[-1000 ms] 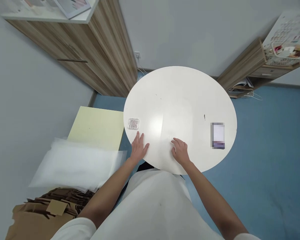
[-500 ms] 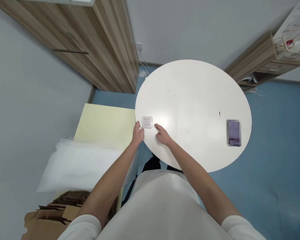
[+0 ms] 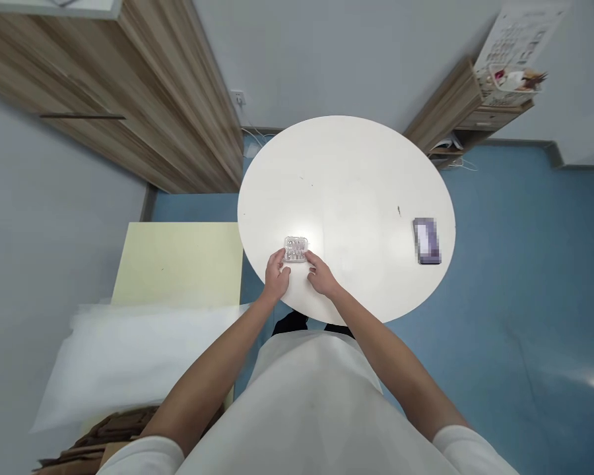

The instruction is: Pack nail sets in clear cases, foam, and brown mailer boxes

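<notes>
A small clear case [image 3: 296, 249] with several compartments lies flat near the front left edge of the round white table [image 3: 356, 171]. My left hand [image 3: 277, 277] is at its left side, fingertips by the lower left corner, thumb apart from the fingers. On the other side, my right hand [image 3: 321, 276] has its fingertips at the right edge of the case, the thumb spread below. Neither hand closes around the case. What is inside it is too small to tell.
A pixelated purple object [image 3: 427, 241] lies at the table's right. Left of the table stands a pale yellow surface [image 3: 188, 257] with white sheeting [image 3: 129, 349] and brown cardboard [image 3: 103, 442]. Wooden cabinets [image 3: 178, 99] are at the back left, a shelf unit [image 3: 455, 109] at the back right.
The case has moved inward from the table's left edge, to the right. My right fingertips, apart from the case before, are now at its edge. The camera view has shifted right.
</notes>
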Demonstrator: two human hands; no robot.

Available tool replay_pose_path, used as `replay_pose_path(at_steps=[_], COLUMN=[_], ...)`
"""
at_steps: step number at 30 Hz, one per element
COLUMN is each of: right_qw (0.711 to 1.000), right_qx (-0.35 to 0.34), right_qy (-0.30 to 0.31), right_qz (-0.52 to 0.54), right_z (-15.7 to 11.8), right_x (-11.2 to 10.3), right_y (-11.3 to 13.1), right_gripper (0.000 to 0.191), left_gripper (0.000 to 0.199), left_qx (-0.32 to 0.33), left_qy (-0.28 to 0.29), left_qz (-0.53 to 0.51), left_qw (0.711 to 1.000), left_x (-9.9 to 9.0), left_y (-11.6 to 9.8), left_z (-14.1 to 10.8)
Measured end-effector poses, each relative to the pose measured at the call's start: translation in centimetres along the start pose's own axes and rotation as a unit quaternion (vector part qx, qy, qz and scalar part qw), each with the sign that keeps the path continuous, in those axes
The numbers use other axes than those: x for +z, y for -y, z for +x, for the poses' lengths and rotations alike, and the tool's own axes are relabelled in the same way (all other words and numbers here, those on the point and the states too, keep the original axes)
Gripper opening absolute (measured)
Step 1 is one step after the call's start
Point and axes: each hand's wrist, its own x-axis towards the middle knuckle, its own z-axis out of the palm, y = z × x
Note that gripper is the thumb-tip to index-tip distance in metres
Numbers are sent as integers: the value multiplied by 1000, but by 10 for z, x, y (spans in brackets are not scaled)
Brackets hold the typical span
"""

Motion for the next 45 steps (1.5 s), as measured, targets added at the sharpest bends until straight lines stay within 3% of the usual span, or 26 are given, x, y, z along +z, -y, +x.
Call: replay_pose_path(at_steps=[6, 11, 15, 21, 27, 32, 37, 41, 45], right_qw=[998, 997, 996, 996, 986, 950, 892, 882, 885], right_qx=[15, 33, 29, 3, -52, -123, -142, -124, -129], right_qy=[-64, -54, -38, 9, 45, 28, 61, 36, 21], right_qz=[-22, -51, -73, -94, -152, -285, -425, -452, -447], right_z=[-56, -88, -97, -92, -89, -96, -91, -84, -85], right_x=[-71, -117, -135, -141, -141, -138, -126, -119, -120], right_y=[-31, -55, -69, -85, -93, -93, -92, -89, -81], right_gripper=[70, 67, 65, 67, 67, 48, 18, 22, 21], left_gripper=[55, 54, 55, 54, 55, 56, 45, 49, 70], left_qx=[70, 46, 17, -14, -20, 49, 112, 114, 145], left_qy=[109, 154, 154, 109, 75, 62, 109, 154, 190], left_qz=[10, 15, 28, 68, 122, 202, 282, 335, 361], left_qw=[991, 987, 988, 992, 989, 976, 947, 923, 901], left_x=[64, 108, 132, 152, 161, 153, 131, 119, 111], left_y=[-22, -34, -35, -32, -33, -32, -24, -22, -26], left_z=[-21, -39, -50, -55, -59, -70, -77, -82, -87])
